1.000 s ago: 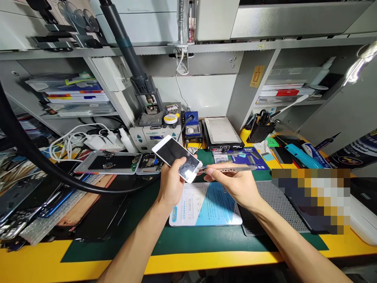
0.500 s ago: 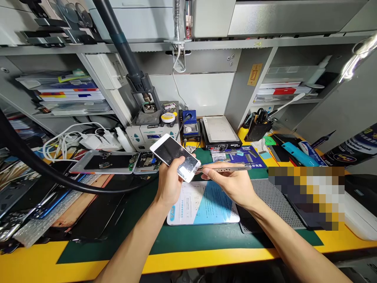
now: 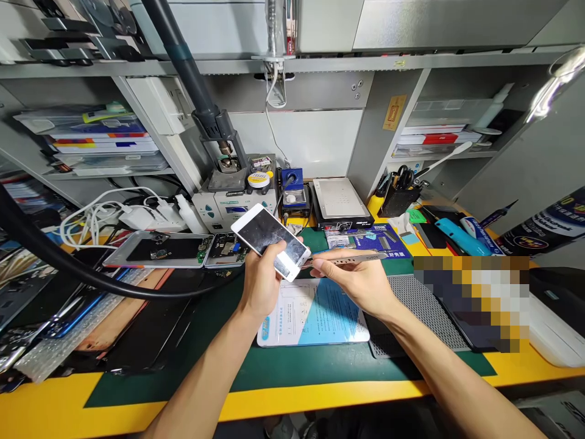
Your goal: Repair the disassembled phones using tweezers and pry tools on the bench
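A white smartphone [image 3: 262, 230] with a dark, smudged screen is tilted in my left hand [image 3: 262, 280], the thumb lying across its front. My right hand [image 3: 361, 283] pinches a pair of metal tweezers [image 3: 365, 257], whose tips reach the phone's lower right edge. Whether the tips grip anything there cannot be made out. Below both hands, a white and light-blue printed pad [image 3: 315, 314] lies on the green mat [image 3: 274, 372].
Opened phone parts [image 3: 155, 250] lie at the left, with a thick black hose [image 3: 183, 292] arching past. Behind are a grey-white station [image 3: 217, 210], a soldering stand [image 3: 293, 189] and a flat metal plate device [image 3: 340, 198]. A perforated black mat [image 3: 420, 311] sits on the right.
The whole view has shifted slightly. Both hands keep nearly the same pose, with the phone and tweezers still together at the phone's lower edge.
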`<state>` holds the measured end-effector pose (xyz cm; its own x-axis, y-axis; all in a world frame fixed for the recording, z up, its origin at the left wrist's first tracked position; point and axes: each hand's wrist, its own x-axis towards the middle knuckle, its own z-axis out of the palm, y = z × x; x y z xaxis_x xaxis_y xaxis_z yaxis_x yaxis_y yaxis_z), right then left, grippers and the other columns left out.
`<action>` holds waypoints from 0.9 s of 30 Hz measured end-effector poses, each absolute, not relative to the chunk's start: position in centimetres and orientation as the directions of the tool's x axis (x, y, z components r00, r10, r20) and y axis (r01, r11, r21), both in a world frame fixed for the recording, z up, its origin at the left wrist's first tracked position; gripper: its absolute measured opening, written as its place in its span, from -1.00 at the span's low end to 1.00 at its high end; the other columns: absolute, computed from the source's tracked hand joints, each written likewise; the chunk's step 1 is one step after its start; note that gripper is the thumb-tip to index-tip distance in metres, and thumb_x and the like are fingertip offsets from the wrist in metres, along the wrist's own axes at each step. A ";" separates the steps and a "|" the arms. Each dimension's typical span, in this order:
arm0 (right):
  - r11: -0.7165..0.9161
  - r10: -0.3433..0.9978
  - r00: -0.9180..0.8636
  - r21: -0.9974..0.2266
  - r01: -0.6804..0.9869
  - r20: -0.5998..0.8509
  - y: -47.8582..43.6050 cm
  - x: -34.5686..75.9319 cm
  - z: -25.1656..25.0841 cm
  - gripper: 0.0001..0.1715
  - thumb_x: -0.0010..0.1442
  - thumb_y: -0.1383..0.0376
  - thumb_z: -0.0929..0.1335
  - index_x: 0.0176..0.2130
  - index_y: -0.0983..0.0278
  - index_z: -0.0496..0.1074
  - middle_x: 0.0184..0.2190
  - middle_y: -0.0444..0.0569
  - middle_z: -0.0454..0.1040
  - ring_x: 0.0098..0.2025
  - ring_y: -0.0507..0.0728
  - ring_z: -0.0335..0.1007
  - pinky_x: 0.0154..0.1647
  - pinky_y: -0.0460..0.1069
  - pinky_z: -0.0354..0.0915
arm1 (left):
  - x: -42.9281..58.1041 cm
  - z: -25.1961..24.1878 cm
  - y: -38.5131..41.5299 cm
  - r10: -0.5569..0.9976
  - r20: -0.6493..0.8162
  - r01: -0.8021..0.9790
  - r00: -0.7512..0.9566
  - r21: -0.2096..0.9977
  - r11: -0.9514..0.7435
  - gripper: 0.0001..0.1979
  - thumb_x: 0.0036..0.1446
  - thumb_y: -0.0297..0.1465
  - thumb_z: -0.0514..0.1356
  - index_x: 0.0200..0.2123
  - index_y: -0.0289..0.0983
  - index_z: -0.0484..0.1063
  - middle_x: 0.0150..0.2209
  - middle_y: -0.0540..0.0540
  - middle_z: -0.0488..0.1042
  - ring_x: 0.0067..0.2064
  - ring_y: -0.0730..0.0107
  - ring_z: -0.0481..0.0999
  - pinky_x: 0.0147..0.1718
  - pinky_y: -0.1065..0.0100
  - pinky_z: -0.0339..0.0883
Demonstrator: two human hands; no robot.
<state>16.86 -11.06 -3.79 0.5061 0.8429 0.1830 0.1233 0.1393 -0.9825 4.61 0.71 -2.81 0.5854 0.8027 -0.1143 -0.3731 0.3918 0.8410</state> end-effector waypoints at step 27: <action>0.118 0.841 0.514 -0.985 0.128 0.168 -11.0 17.1 -3.4 -0.70 0.13 0.10 0.52 -0.33 0.31 0.62 -0.42 0.02 0.64 -0.38 0.14 0.56 -0.33 0.02 0.47 | 4.4 -4.2 0.4 0.808 0.038 -0.282 0.588 0.946 0.160 -0.73 0.11 -0.27 0.30 -0.19 -0.32 0.65 -0.23 -0.17 0.67 -0.17 0.02 0.65 -0.19 0.17 0.55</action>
<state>17.06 -10.98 -3.40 0.5142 0.8411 0.1678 0.1282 0.1181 -0.9847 4.43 0.41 -4.23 0.5875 0.8083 0.0383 -0.2818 0.1599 0.9461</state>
